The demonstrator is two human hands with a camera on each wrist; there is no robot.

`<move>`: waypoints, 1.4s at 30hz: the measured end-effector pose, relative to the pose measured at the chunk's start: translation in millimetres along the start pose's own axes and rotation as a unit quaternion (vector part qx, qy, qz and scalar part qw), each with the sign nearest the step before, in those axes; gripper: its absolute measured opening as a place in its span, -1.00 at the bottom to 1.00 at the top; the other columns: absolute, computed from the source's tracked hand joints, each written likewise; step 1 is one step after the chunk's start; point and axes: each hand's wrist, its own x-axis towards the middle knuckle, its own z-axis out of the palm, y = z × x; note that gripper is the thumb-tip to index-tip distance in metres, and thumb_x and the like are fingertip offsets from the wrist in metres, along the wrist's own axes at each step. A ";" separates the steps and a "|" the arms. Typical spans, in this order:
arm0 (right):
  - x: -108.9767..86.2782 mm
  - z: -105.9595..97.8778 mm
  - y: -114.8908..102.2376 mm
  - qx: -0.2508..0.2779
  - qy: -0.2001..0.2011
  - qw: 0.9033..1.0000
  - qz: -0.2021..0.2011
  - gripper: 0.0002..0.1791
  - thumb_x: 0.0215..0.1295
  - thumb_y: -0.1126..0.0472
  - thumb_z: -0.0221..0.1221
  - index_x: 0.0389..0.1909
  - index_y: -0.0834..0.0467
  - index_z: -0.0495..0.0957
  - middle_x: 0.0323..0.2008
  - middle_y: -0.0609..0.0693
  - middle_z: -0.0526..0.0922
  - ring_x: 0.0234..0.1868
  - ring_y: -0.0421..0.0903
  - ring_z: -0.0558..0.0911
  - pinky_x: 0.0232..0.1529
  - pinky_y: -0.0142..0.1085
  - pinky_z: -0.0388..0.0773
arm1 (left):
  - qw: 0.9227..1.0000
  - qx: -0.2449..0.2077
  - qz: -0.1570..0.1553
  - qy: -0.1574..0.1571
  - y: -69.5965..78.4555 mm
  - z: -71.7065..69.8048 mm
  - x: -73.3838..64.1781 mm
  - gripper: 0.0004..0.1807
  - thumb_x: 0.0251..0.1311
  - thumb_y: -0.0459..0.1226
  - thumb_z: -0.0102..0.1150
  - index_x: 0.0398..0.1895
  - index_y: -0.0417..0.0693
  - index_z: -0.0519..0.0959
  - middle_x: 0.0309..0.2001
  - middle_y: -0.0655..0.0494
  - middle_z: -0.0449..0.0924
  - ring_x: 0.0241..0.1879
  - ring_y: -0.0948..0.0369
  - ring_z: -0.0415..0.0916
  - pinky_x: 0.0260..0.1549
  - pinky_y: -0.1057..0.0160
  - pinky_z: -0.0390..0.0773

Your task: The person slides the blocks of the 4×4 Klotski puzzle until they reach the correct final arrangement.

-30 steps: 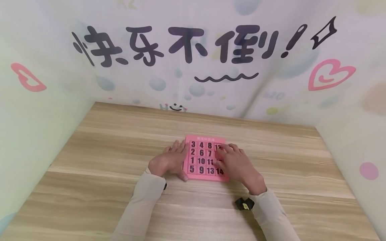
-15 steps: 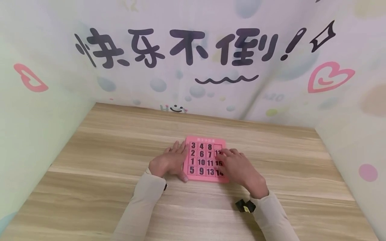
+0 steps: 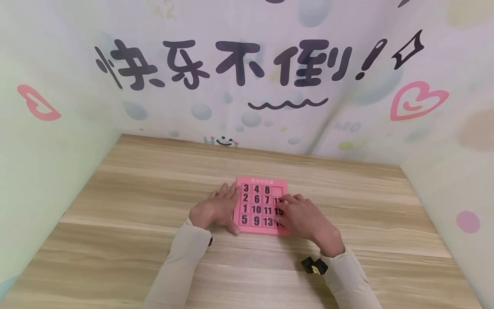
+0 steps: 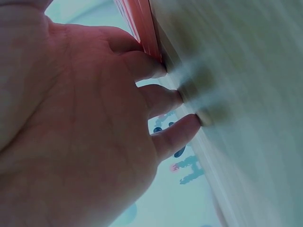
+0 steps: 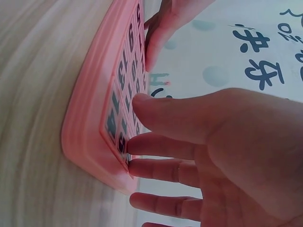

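A pink sliding number puzzle (image 3: 256, 204) lies flat on the wooden table in the head view. Its empty slot (image 3: 277, 191) is at the top right. My left hand (image 3: 218, 210) rests along the puzzle's left edge, thumb by the lower left corner. In the left wrist view its fingertips (image 4: 191, 120) touch the tabletop. From the right, my right hand (image 3: 305, 219) reaches over the puzzle, its fingertips on the right column and partly hiding those tiles. The right wrist view shows the thumb (image 5: 144, 101) and extended fingers at the tiles, gripping nothing.
The wooden table (image 3: 154, 180) stretches around the puzzle on all sides. Behind it hangs a printed cloth backdrop (image 3: 231, 116) with black characters, and pale side walls (image 3: 38, 171) stand left and right. A black strap piece (image 3: 314, 265) sits at my right wrist.
The top-right tile has slid down one place under my right fingers, leaving the slot above it empty. My right hand has moved slightly toward me; my left hand stays against the puzzle's edge.
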 end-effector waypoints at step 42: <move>35.6 13.0 -16.3 0.001 0.013 1.000 0.003 -0.34 0.47 -0.14 0.04 0.43 0.15 0.34 0.45 0.13 0.30 0.45 0.22 0.25 0.38 0.25 0.24 | 1.000 0.003 -0.001 0.011 -2.6 2.2 -2.7 0.38 -0.14 0.00 0.53 0.60 -0.11 -0.26 0.61 -0.02 -0.41 0.57 -0.02 -0.52 0.54 -0.03 -0.33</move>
